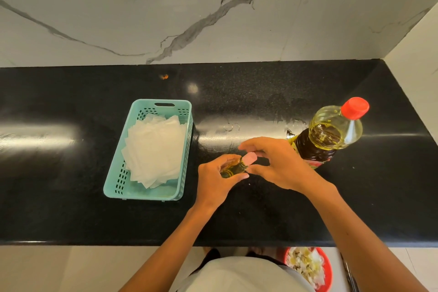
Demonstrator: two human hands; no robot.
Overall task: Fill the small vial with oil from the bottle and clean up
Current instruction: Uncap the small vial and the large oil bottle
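Note:
My left hand [216, 179] grips a small glass vial [233, 168] holding yellow oil, tilted toward the right above the black counter. A pink cap [250, 157] sits at the vial's mouth, and my right hand [276, 165] pinches it between thumb and fingers. The oil bottle [331, 134] with its red cap [355, 108] on stands upright just right of my right hand, about two thirds full.
A teal plastic basket [116, 173] with a stack of white paper tissues [155, 149] sits left of my hands. Oily ring marks [231, 127] and smears show on the counter behind the vial. A red bin [328, 275] with waste stands on the floor below.

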